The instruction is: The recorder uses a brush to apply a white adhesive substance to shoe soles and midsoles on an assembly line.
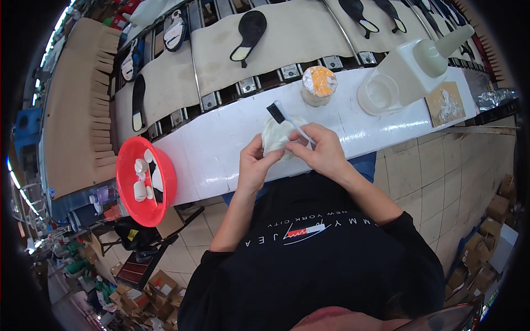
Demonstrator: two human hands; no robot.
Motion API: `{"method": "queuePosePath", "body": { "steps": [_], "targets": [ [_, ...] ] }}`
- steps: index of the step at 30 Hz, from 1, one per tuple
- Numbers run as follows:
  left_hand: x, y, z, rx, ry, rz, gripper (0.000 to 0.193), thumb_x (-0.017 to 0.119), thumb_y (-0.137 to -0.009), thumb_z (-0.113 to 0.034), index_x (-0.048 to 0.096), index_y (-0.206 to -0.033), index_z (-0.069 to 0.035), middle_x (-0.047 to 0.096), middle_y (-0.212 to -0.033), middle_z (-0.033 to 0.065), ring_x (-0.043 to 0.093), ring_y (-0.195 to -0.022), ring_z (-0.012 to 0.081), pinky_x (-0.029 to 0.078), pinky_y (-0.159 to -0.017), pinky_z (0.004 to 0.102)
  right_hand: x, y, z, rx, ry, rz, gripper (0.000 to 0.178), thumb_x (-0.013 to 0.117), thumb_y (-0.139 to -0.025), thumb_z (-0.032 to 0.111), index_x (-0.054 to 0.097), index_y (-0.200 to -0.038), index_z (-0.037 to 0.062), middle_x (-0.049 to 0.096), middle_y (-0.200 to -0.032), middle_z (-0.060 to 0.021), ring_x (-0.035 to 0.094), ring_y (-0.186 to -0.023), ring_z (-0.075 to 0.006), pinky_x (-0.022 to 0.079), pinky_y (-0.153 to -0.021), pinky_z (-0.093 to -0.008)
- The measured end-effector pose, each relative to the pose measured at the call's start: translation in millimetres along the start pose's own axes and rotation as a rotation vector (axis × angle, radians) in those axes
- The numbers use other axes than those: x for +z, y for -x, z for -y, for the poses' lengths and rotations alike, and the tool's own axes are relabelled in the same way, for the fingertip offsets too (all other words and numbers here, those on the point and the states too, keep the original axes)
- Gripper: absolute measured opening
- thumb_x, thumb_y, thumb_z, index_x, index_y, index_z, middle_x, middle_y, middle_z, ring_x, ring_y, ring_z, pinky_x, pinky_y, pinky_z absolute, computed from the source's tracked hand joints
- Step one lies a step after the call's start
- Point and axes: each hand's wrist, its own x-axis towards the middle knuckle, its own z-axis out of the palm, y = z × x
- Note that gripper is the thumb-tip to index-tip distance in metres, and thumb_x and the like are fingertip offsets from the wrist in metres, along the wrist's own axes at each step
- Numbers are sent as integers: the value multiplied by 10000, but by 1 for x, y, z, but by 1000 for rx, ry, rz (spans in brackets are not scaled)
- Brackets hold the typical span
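Over the near edge of the white worktop, both my hands meet around a pale, whitish-green soft piece (273, 137), whose exact kind I cannot make out. My left hand (255, 164) pinches its left side between thumb and fingers. My right hand (324, 148) is closed around the handle of a small brush (291, 122), which looks like a toothbrush with a white handle and black bristles. The brush head points up and to the left, above the pale piece. My right fingertips also reach the pale piece's near edge.
A jar with an orange-and-white top (319, 84) stands beyond my hands. Farther right are a translucent spouted bottle (422, 66) and a smeared board (446, 105). A red basin (171, 179) holding several white pieces sits left. Behind, a conveyor (298, 33) carries black soles (252, 30).
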Motion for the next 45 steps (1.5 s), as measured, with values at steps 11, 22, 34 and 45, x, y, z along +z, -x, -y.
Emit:
{"method": "queuePosePath", "body": {
  "steps": [11,22,34,45],
  "targets": [
    [3,-4,1,-100,53,-92,287,559,-931,-118,559,-1185,16,647,-1049,62,618,-929,108,487,-818,248,8,5,8,187,-125,21,163,727,-792,135,624,-831,15,598,-762,-72,577,-661,-132,446,-563,-269],
    [9,0,10,27,23,-89,348,508,-910,-45,517,-1253,17,597,-1159,68,544,-1070,133,405,-947,272,21,4,-2,-48,89,-88,196,747,-750,120,617,-848,11,593,-790,-109,576,-664,-239,448,-580,-324],
    [-39,-35,18,-88,-21,-305,223,581,-881,-139,634,-1016,31,672,-899,85,624,-785,124,493,-716,258,20,13,14,-49,-286,224,118,671,-828,44,572,-887,22,592,-813,-39,562,-686,-148,447,-610,-259],
    [-33,-20,-45,405,-809,-142,574,777,-759,-153,561,-1270,-4,612,-1175,138,585,-985,200,477,-808,314,6,-7,4,203,-507,55,105,703,-835,66,624,-847,-3,607,-761,2,508,-627,-16,398,-560,-170]
  ]
}}
